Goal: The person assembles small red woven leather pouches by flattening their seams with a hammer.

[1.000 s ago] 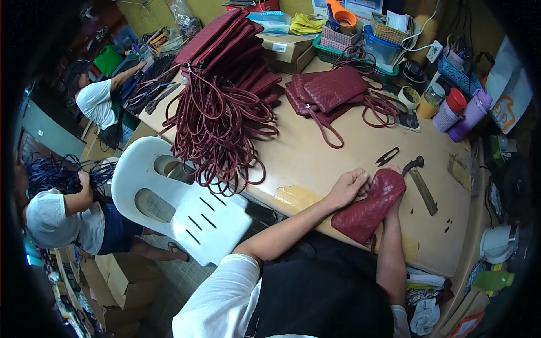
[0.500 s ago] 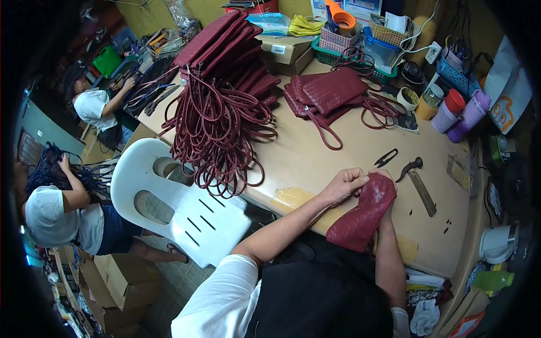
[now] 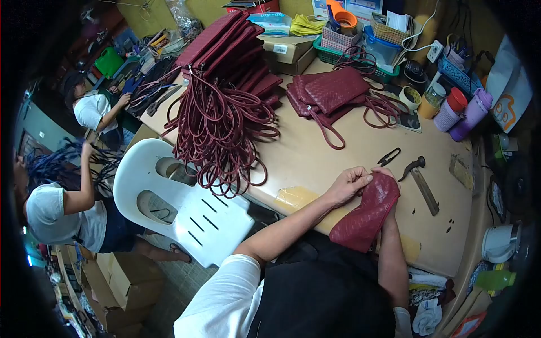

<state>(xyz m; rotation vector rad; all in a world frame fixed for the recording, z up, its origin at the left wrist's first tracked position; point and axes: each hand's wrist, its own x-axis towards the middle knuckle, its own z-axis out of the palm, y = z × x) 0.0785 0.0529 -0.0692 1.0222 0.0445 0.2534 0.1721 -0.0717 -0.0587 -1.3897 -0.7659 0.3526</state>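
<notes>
A dark red woven-pattern pouch point(image 3: 363, 217) is held up over the table's near edge. My left hand point(image 3: 350, 185) pinches its upper left edge between thumb and fingers. Behind and inside the pouch's right side is my right hand point(image 3: 390, 221), its fingers mostly hidden by the material. Just beyond my hands lie small black thread snips point(image 3: 389, 156) and a hammer point(image 3: 422, 186) with a worn wooden handle. Farther back rests a small pile of similar red pouches point(image 3: 332, 93) with wrist straps. A tall stack of them point(image 3: 225, 50) stands to the left, its straps point(image 3: 220, 135) hanging in loops.
A white plastic chair point(image 3: 186, 208) stands at the table's left edge. Baskets point(image 3: 389, 50), a red-lidded container point(image 3: 455, 101) and a purple tumbler point(image 3: 473, 115) line the back right. Two people work at left, one holding dark straps point(image 3: 67, 160). Cardboard boxes point(image 3: 121, 276) sit on the floor.
My hands keep nearly the same hold on the pouch, with the view shifted slightly. At left, the nearer person's hand has moved up and right with the dark straps.
</notes>
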